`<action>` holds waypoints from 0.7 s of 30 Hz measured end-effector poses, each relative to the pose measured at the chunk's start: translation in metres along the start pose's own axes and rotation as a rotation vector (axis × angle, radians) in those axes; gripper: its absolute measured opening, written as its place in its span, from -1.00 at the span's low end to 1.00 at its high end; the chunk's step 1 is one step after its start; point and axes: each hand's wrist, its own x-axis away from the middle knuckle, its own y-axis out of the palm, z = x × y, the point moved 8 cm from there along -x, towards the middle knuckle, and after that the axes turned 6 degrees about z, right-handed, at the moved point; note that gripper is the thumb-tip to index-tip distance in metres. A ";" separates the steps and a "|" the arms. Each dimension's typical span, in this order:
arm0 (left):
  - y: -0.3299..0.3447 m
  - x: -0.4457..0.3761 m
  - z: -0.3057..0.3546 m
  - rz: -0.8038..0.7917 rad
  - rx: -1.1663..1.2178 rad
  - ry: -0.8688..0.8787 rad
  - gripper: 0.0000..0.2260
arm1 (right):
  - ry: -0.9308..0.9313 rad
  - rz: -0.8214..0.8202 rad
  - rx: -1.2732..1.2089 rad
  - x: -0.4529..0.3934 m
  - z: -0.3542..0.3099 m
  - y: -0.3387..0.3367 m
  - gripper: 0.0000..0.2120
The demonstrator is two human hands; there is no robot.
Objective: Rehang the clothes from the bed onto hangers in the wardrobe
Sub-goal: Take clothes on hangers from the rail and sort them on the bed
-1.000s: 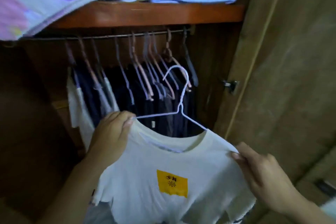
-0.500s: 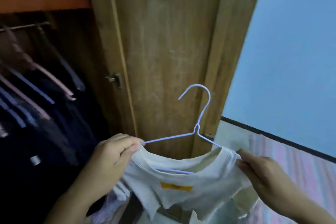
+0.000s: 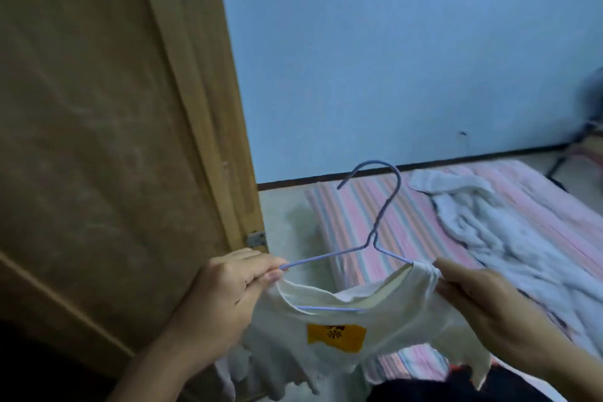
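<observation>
A small white T-shirt (image 3: 329, 320) with a yellow patch hangs on a light blue wire hanger (image 3: 381, 212), held in front of me. My left hand (image 3: 225, 297) pinches the hanger's left arm together with the shirt's shoulder. My right hand (image 3: 483, 310) grips the shirt's right shoulder over the hanger's other end. The hook points up and left. The wardrobe's open wooden door (image 3: 107, 140) fills the left side; its rail and interior are out of view.
A striped pink mattress (image 3: 375, 215) lies on the floor to the right, with a crumpled light blue cloth (image 3: 509, 232) on it. A blue wall (image 3: 375, 52) stands behind. A dark stand's legs (image 3: 567, 157) show at the far right.
My view has swung right, from the wardrobe's hanging rail to the door, bed and wall. The shirt on its hanger travelled with both hands and now sags more between them.
</observation>
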 end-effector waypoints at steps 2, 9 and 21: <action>0.013 -0.006 0.006 -0.009 0.064 0.052 -0.82 | 0.062 0.054 0.053 0.022 0.001 -0.009 -0.53; 0.062 -0.016 0.023 -0.278 0.096 0.110 -0.61 | 0.312 0.172 0.157 0.107 0.002 -0.059 -0.63; 0.159 -0.012 0.112 -0.424 0.384 0.304 -0.68 | 0.612 0.267 0.272 0.233 -0.014 -0.133 -0.62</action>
